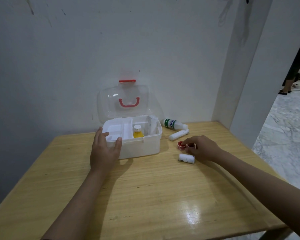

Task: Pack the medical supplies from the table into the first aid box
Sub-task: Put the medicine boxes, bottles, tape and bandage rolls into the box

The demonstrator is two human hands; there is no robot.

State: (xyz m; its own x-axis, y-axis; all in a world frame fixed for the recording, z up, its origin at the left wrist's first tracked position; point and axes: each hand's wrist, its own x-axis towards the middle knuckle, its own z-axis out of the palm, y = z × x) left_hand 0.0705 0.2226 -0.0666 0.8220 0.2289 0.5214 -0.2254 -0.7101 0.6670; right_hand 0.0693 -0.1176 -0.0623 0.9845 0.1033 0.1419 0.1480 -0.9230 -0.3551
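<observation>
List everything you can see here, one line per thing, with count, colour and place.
Table: one, light wood, against the wall.
Box: one, white, clear lid up, red handle, at the table's back.
Small bottle: one, yellow with white cap, standing inside the box.
Big bottle: one, white with green band, lying right of the box.
Bandage rolls: two, white, lying right of the box; nearer one by the right hand.
Tape rolls: two, red and white, at the right hand's fingers.
Left hand: on the box's front left corner.
Right hand: on a tape roll.
</observation>
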